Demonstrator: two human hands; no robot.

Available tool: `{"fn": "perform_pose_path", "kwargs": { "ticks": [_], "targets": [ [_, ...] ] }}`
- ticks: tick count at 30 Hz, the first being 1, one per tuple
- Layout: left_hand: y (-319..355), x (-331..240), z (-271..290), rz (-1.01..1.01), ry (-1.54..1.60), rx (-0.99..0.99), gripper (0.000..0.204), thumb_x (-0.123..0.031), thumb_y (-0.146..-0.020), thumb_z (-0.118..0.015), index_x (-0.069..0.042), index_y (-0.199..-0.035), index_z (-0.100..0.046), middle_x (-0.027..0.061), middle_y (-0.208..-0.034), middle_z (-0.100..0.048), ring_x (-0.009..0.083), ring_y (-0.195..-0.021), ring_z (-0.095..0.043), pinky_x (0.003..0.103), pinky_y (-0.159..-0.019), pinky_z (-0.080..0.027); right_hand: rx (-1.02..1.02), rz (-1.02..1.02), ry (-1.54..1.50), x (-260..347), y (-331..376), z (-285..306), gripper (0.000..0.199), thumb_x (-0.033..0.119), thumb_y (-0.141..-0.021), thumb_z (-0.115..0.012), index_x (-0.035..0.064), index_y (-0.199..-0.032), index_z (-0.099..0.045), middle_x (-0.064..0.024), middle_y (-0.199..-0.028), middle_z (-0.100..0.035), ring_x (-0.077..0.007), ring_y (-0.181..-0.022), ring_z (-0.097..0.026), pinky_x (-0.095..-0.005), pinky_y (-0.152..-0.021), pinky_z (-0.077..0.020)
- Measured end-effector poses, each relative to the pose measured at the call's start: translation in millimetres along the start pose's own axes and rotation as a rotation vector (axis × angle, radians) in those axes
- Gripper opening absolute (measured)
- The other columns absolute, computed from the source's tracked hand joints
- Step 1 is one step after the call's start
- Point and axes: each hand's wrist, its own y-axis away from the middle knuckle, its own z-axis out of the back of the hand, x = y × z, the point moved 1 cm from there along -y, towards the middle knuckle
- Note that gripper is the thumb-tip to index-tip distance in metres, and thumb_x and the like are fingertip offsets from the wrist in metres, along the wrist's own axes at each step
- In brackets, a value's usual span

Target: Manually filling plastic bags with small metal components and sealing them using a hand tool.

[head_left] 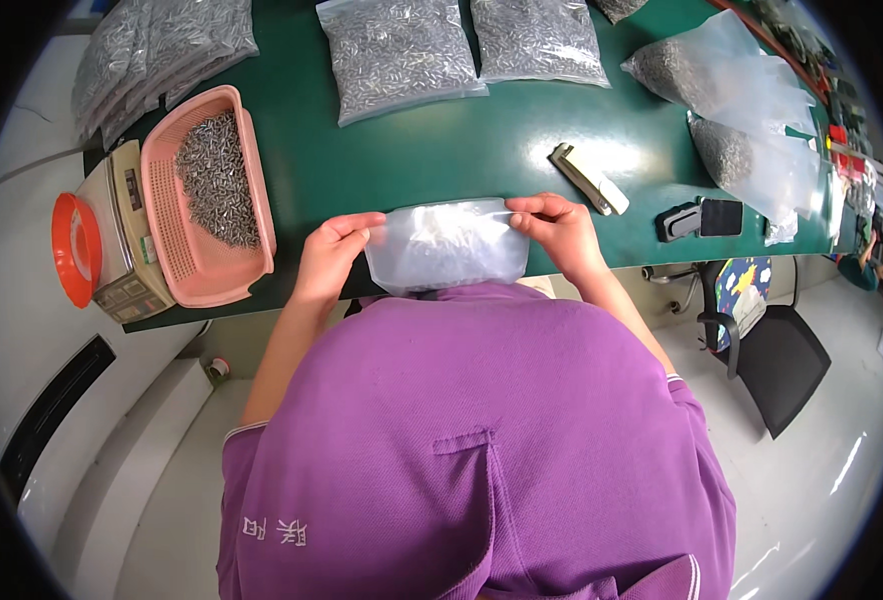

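A clear plastic bag (447,245) is stretched between my two hands at the table's near edge, with no metal parts showing in it. My left hand (334,252) pinches its upper left corner between thumb and fingers. At the upper right corner, my right hand (562,232) has the same kind of pinch. Left of my left hand, a pink plastic basket (254,190) holds a heap of small metal pins (217,180). Beyond my right hand, a pale stapler-like tool (592,180) lies on the green tabletop.
Filled bags of metal pieces (402,55) lie at the back, with more stacked (167,55) at far left. The basket rests on a scale (127,235) beside a red-orange round dish (77,250). Partly filled bags (727,150), a black device (700,220) and a chair (777,360) are at right.
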Motion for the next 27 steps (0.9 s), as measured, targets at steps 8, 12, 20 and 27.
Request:
{"fn": "perform_pose_path", "kwargs": {
  "ticks": [8,12,20,27],
  "targets": [
    [0.6,-12.7,13.6,-0.039,-0.236,0.055,0.017,-0.006,-0.081,-0.066,0.000,-0.097,-0.067,0.0046,-0.090,-0.067,0.0092,-0.082,-0.059,0.023,-0.077,-0.048,0.024,0.298,0.290,18.3,6.8,4.5,0.020,0.003,-0.076,-0.070,0.0044,-0.096,-0.070,-0.0039,-0.082,-0.061,-0.0121,-0.076,-0.058,-0.0254,-0.069,-0.0482],
    [4.7,-21.2,12.8,-0.018,-0.260,0.061,0.018,-0.008,-0.080,-0.068,0.000,-0.096,-0.068,0.0048,-0.086,-0.068,0.0084,-0.080,-0.060,0.023,-0.075,-0.048,0.041,0.467,0.414,21.9,7.8,7.8,0.020,0.004,-0.075,-0.071,0.0042,-0.095,-0.070,-0.0058,-0.079,-0.061,-0.0147,-0.073,-0.059,-0.0273,-0.065,-0.0488],
    [6.0,-37.9,14.0,0.067,-0.339,0.121,0.019,-0.009,-0.080,-0.069,0.001,-0.096,-0.068,0.0057,-0.087,-0.068,0.0097,-0.081,-0.060,0.023,-0.075,-0.048,0.069,0.616,0.548,23.0,10.2,12.4,0.013,0.006,-0.076,-0.070,0.0044,-0.089,-0.068,-0.0074,-0.077,-0.059,-0.0197,-0.072,-0.059,-0.0303,-0.063,-0.0483],
    [19.9,-50.4,0.4,-0.373,-0.984,0.084,0.023,-0.016,-0.078,-0.069,-0.005,-0.098,-0.067,0.0062,-0.079,-0.063,0.0205,-0.072,-0.061,0.029,-0.068,-0.048,0.123,0.570,0.551,34.2,11.0,12.1,0.009,0.009,-0.082,-0.065,0.0024,-0.088,-0.063,-0.0083,-0.078,-0.058,-0.0223,-0.072,-0.058,-0.0319,-0.063,-0.0476]
  ]
}}
